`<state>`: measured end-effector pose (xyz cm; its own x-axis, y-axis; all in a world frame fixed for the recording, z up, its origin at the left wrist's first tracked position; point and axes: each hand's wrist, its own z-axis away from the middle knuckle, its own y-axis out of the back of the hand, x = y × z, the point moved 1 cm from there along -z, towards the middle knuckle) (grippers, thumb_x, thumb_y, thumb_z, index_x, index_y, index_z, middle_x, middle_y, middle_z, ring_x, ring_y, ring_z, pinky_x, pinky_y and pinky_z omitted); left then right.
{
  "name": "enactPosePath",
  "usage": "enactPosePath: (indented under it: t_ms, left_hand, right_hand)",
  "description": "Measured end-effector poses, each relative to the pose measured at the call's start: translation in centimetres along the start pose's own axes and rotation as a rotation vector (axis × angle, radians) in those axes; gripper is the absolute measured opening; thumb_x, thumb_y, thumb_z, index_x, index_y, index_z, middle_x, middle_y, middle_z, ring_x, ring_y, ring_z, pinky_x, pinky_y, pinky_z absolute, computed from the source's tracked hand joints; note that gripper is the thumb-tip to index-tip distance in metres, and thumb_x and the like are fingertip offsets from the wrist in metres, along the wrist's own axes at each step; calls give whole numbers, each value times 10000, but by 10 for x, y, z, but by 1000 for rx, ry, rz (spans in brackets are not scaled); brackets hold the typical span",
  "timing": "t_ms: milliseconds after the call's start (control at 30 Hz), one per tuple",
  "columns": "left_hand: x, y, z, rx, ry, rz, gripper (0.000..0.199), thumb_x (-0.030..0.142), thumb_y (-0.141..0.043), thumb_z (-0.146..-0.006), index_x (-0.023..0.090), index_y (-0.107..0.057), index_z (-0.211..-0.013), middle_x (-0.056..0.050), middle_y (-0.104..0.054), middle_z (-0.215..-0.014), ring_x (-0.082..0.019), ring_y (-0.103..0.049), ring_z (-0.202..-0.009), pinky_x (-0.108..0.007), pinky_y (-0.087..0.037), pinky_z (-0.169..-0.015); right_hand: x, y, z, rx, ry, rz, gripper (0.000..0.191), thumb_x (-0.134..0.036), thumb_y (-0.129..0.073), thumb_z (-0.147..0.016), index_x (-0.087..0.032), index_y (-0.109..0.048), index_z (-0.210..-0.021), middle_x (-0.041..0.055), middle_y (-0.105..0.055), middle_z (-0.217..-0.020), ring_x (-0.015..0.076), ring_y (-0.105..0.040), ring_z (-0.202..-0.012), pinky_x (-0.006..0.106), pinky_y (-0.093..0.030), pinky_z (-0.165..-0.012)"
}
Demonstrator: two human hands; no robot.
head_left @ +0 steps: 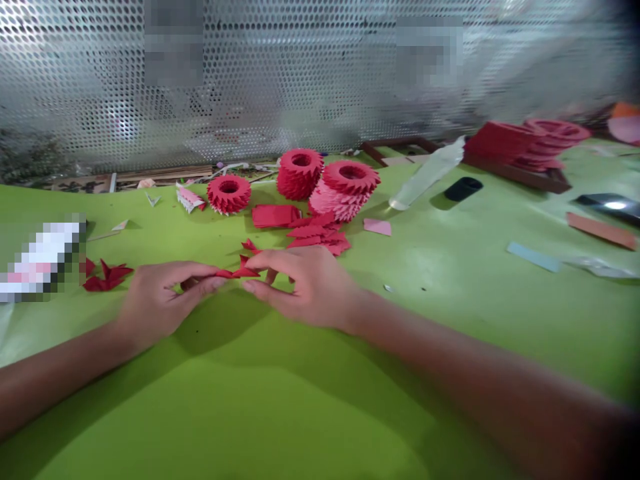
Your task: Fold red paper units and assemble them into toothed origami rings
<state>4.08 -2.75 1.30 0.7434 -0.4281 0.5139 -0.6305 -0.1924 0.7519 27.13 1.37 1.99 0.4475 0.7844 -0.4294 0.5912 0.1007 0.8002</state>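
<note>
Between my two hands is a small folded red paper piece [244,271]. My left hand [165,297] pinches its left end between thumb and fingers. On its right side, the thumb and index finger of my right hand [305,283] close around the piece. Just behind my right hand lies a pile of folded red pieces [323,233], with a stack of flat red paper [275,215] beside it. A few folded red pieces [106,277] rest to the left of my left hand.
Red ring-shaped paper stacks [300,175] stand at the back, one on pink layers. Farther right are a clear bottle [427,175], a black cylinder [463,189] and a brown tray [543,175] holding red paper. A perforated metal panel [300,80] rises behind the green table [240,413].
</note>
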Motion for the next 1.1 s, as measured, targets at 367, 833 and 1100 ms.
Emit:
enactPosePath:
  t_ms: [367,833,1100]
  left_hand:
    - [-1,-1,0,-32,-99,6,308,491,-594,-945,268,-806,-949,10,-803,-787,-145,-728,-573,-200,-526,-424]
    - [-2,-4,1,64,-517,-426,303,286,-518,-1015,175,-780,-910,-15,-769,-675,-133,-657,-490,-249,-478,-470]
    - [-4,-4,1,75,-591,-440,290,230,-560,-997,160,-750,-789,25,-703,-556,-92,-564,-408,-225,-422,-438]
  right_hand:
    - [2,-4,-1,-9,0,-65,257,-333,-552,-986,-171,-744,-937,-2,-735,-750,91,-577,-568,225,-349,-524]
    - [-6,-5,-3,-75,-112,-137,338,-377,-516,-995,-164,-690,-800,-32,-600,-610,68,-439,-502,225,-242,-500]
    - [-5,-3,-2,-116,8,69,419,-379,-399,-1029,-164,-609,-736,-20,-577,-638,87,-417,-538,248,-212,-517]
